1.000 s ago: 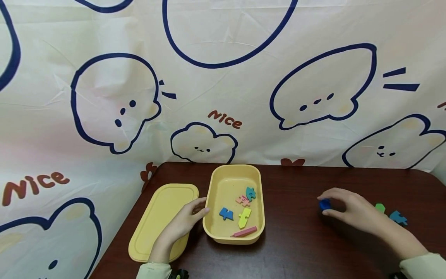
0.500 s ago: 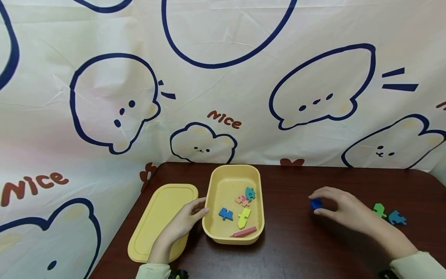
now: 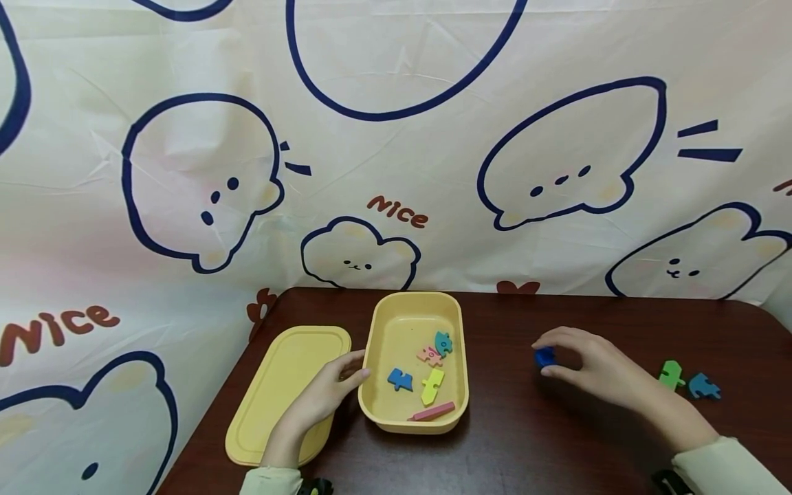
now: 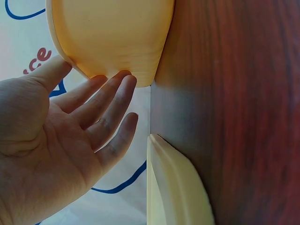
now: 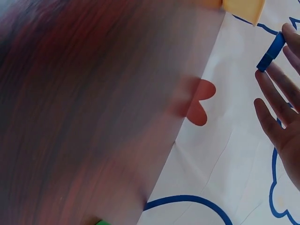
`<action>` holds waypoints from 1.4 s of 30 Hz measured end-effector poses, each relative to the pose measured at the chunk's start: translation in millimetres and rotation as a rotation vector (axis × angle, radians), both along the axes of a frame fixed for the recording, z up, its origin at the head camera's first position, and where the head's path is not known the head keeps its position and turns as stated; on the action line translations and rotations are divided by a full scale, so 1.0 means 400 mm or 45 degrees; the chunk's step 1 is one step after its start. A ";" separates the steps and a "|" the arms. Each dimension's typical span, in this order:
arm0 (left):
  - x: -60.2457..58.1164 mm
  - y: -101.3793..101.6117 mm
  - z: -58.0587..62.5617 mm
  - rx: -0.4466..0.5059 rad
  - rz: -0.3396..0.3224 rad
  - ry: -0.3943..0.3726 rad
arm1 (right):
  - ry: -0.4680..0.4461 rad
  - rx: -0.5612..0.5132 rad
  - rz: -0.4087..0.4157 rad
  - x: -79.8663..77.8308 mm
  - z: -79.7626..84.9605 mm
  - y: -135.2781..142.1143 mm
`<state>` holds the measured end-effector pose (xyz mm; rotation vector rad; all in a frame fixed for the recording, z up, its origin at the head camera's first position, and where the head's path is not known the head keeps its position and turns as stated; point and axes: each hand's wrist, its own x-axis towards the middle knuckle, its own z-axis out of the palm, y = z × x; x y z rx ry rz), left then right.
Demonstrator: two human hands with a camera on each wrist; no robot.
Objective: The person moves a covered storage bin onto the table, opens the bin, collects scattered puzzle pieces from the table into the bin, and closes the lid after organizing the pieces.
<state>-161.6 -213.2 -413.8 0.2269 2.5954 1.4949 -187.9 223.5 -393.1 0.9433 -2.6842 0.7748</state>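
My right hand [image 3: 594,364] pinches a small blue piece [image 3: 545,357] between thumb and fingertips, above the table right of the box. In the right wrist view this blue piece [image 5: 271,52] shows edge-on, its full outline hidden. My left hand [image 3: 326,388] touches the left side of a yellow box [image 3: 413,427]. Its thumb meets the rim and its loosely extended fingers rest against the outer wall, as the left wrist view shows. Inside the box lie a blue puzzle piece [image 3: 400,379], a yellow one [image 3: 432,387], a pink one [image 3: 430,356], a teal one [image 3: 443,344] and a pink stick [image 3: 433,412].
A yellow lid [image 3: 287,385] lies flat left of the box, partly beneath the left forearm. Green [image 3: 671,375] and blue-teal [image 3: 704,386] puzzle pieces lie on the dark wooden table [image 3: 507,454] beyond the right forearm. A printed cloth [image 3: 458,179] hangs behind the table.
My right hand has moved left toward the box with the blue piece, uncovering more of the green piece. My left hand and the box have stayed in place.
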 end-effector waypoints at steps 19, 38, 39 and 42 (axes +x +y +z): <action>-0.005 0.000 -0.002 0.000 -0.020 0.015 | -0.025 -0.074 0.073 -0.024 0.011 -0.067; -0.002 -0.002 -0.006 -0.004 -0.006 0.018 | -0.031 -0.149 0.133 -0.032 0.033 -0.151; -0.002 -0.002 -0.006 -0.005 -0.007 0.017 | -0.035 -0.152 0.138 -0.032 0.034 -0.156; -0.001 -0.002 -0.005 -0.008 -0.010 0.014 | -0.046 -0.163 0.158 -0.035 0.038 -0.171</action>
